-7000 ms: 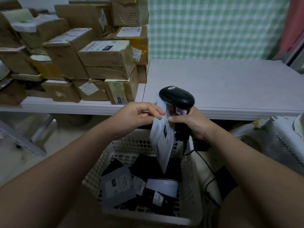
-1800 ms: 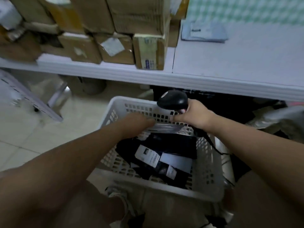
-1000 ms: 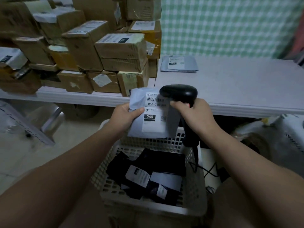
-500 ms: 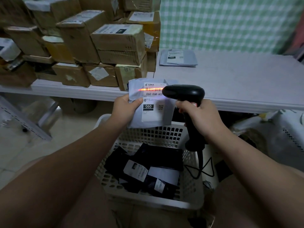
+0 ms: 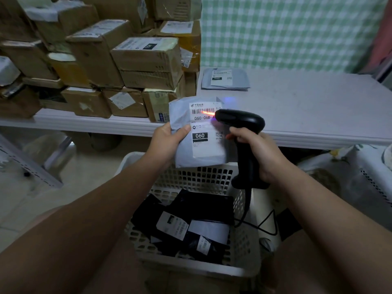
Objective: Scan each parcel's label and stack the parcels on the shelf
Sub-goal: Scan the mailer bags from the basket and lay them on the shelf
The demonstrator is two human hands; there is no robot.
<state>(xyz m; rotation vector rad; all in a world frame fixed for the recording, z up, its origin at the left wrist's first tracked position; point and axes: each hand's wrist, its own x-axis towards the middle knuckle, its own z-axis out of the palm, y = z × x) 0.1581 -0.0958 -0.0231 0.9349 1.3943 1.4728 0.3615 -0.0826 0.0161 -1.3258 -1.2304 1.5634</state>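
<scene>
With our left hand (image 5: 167, 141) gripping the grey mailer parcel (image 5: 184, 158) by its edge above the white basket (image 5: 191, 177) and our right hand (image 5: 262, 154) clenched round the black barcode scanner (image 5: 241, 122), we should hold the label (image 5: 204, 143) flat so the red beam (image 5: 209, 112) spans the whole barcode (image 5: 198, 111).

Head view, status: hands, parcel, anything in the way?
Left hand grips grey parcel, label showing. Right hand grips scanner, red beam on barcode. Nothing between scanner and barcode.
</scene>
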